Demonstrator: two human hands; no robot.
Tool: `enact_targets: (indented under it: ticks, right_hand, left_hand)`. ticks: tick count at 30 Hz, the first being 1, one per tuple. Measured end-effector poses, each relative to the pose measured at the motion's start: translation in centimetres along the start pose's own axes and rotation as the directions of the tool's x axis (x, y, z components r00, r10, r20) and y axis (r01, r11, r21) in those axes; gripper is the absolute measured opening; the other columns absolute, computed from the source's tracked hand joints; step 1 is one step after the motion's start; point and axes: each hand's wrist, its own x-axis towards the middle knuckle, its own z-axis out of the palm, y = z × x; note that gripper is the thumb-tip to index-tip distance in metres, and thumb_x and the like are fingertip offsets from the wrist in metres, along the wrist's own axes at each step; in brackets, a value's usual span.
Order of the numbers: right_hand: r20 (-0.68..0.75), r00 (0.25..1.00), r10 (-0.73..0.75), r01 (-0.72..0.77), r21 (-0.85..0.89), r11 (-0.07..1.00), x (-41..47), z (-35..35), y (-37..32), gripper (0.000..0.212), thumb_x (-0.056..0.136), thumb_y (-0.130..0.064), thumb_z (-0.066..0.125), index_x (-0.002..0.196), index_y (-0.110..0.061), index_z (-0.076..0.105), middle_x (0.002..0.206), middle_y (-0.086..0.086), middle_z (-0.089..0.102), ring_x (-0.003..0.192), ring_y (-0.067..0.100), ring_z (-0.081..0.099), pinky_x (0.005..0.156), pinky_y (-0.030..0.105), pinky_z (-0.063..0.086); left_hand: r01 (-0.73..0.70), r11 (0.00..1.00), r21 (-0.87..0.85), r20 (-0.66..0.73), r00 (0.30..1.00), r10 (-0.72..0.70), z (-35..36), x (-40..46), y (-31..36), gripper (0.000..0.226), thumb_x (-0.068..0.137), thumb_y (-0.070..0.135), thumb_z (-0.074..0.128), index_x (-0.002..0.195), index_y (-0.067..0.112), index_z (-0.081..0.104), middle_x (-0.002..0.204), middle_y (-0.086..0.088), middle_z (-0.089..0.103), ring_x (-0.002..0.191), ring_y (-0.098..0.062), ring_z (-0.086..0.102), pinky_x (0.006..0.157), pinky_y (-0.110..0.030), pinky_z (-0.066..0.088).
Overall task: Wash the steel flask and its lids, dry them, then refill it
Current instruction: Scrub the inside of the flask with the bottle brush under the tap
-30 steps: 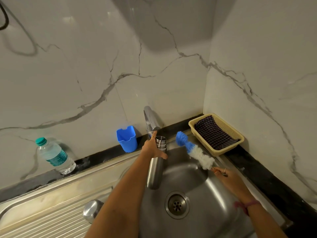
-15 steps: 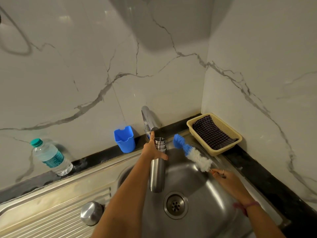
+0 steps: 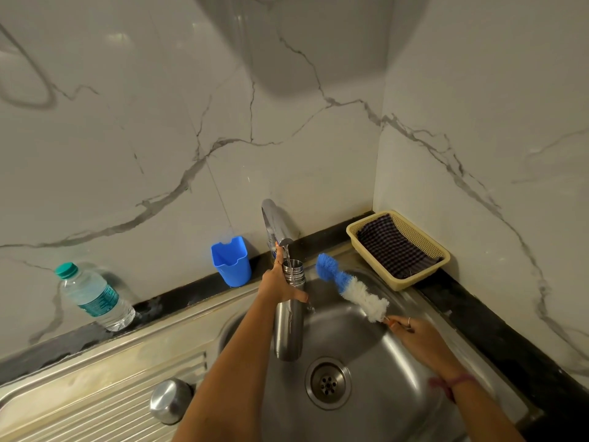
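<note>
A person stands at a steel sink (image 3: 398, 371) in a marble-tiled corner, seen from above. The left hand (image 3: 280, 287) is curled around the upper part of an open steel flask (image 3: 289, 327), holding it upright over the basin with its mouth right under the tap (image 3: 275, 224). A thin stream of water runs from the tap into the flask. The right hand (image 3: 414, 334) pinches the handle of a blue and white bottle brush (image 3: 350, 288), held just beside the flask and not yet inside it.

One round steel lid (image 3: 170, 405) rests on the ribbed drainboard to the left, apart from the flask; no second lid is visible. A checked cloth (image 3: 390, 245) lies in a yellow basket (image 3: 424, 277) at the back right. A water bottle (image 3: 94, 296) with a green cap and a blue cup (image 3: 231, 263) stand along the back ledge.

The washing looks to be at an early stage: the flask is being filled or rinsed. Scrubbing, washing the lids, drying and refilling all appear still to come.
</note>
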Motion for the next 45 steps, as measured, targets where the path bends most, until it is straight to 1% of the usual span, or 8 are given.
enact_targets:
  ticks: [5, 10, 20, 29, 34, 38, 42, 45]
  right_hand:
    - [-0.002, 1.000, -0.012, 0.012, -0.019, 1.000, 0.1, 0.0, 0.1, 0.028, 0.098, -0.023, 0.049, 0.120, -0.016, 0.064, 0.108, 0.002, 0.068, 0.086, 0.009, 0.058, 0.070, 0.009, 0.038]
    - [-0.005, 1.000, 0.012, -0.012, -0.017, 1.000, 0.2, 0.1, 0.1, 0.027, 0.097, -0.025, 0.051, 0.118, -0.016, 0.066, 0.082, -0.012, 0.063, 0.071, 0.000, 0.055, 0.060, 0.008, 0.036]
    - [-0.010, 0.999, 0.053, -0.053, 0.021, 0.998, 0.0, 0.2, 0.1, 0.027, 0.096, -0.025, 0.053, 0.116, -0.013, 0.066, 0.067, -0.014, 0.055, 0.060, -0.001, 0.046, 0.053, 0.010, 0.031]
    - [-0.005, 0.998, 0.067, -0.067, 0.017, 0.998, -0.2, 0.0, 0.0, 0.030, 0.096, -0.027, 0.053, 0.120, -0.014, 0.065, 0.088, -0.004, 0.065, 0.069, 0.002, 0.053, 0.063, 0.012, 0.038]
    - [0.005, 0.999, 0.052, -0.052, -0.016, 0.999, -0.5, -0.3, -0.6, 0.029, 0.097, -0.027, 0.052, 0.120, -0.015, 0.065, 0.081, -0.009, 0.063, 0.067, -0.001, 0.051, 0.060, 0.009, 0.036]
    - [0.013, 1.000, 0.024, -0.023, -0.038, 0.999, -0.5, -0.5, -0.9, 0.030, 0.097, -0.027, 0.051, 0.121, -0.016, 0.065, 0.106, -0.001, 0.069, 0.088, 0.008, 0.060, 0.074, 0.013, 0.043]
    - [0.074, 0.997, 0.002, 0.001, -0.048, 0.999, -0.9, -1.8, -1.8, 0.020, 0.097, -0.025, 0.050, 0.112, -0.027, 0.064, 0.072, -0.011, 0.061, 0.063, 0.001, 0.053, 0.056, 0.009, 0.036]
    - [0.140, 0.990, -0.006, 0.020, -0.099, 0.995, -0.7, -3.1, -2.4, 0.021, 0.098, -0.027, 0.048, 0.113, -0.029, 0.063, 0.063, -0.003, 0.060, 0.056, 0.004, 0.053, 0.054, 0.013, 0.038]
  left_hand:
    - [-0.004, 1.000, -0.015, -0.012, 1.000, 0.004, 0.0, -0.2, -0.2, 0.151, 0.052, 0.039, 0.095, 0.156, 0.019, -0.014, 0.139, -0.010, 0.055, 0.129, -0.032, 0.050, 0.111, -0.047, 0.040]
    - [-0.013, 1.000, -0.001, -0.020, 1.000, 0.013, 0.0, -0.3, -0.1, 0.149, 0.055, 0.038, 0.094, 0.157, 0.018, -0.013, 0.137, -0.008, 0.057, 0.128, -0.030, 0.051, 0.112, -0.043, 0.039]
    - [-0.023, 1.000, -0.010, -0.026, 0.999, 0.023, 0.0, -0.4, -0.2, 0.145, 0.056, 0.035, 0.094, 0.157, 0.018, -0.008, 0.132, -0.007, 0.059, 0.125, -0.029, 0.053, 0.111, -0.042, 0.040]
    - [-0.020, 0.999, -0.037, -0.036, 0.999, 0.018, 0.2, -0.4, -0.5, 0.150, 0.054, 0.033, 0.095, 0.157, 0.020, -0.012, 0.134, -0.009, 0.059, 0.127, -0.031, 0.051, 0.111, -0.045, 0.039]
    - [-0.026, 0.996, -0.080, -0.024, 0.999, 0.024, 0.1, -0.8, -0.6, 0.145, 0.051, 0.032, 0.096, 0.158, 0.018, -0.001, 0.130, -0.007, 0.060, 0.121, -0.029, 0.055, 0.109, -0.046, 0.043]
    - [-0.109, 0.990, -0.085, 0.002, 0.994, 0.110, 0.2, -1.6, -1.5, 0.147, 0.046, 0.040, 0.096, 0.157, 0.021, 0.001, 0.128, -0.001, 0.062, 0.118, -0.023, 0.057, 0.108, -0.044, 0.045]
    - [-0.136, 0.974, -0.179, 0.016, 0.990, 0.141, 0.8, -3.5, -2.6, 0.155, 0.053, 0.028, 0.096, 0.155, 0.028, -0.020, 0.132, 0.001, 0.061, 0.126, -0.023, 0.055, 0.113, -0.045, 0.039]
    - [-0.094, 0.972, -0.217, -0.019, 0.996, 0.092, 1.6, -4.6, -3.2, 0.150, 0.052, 0.022, 0.096, 0.157, 0.022, -0.011, 0.135, -0.002, 0.060, 0.130, -0.021, 0.051, 0.115, -0.042, 0.036]
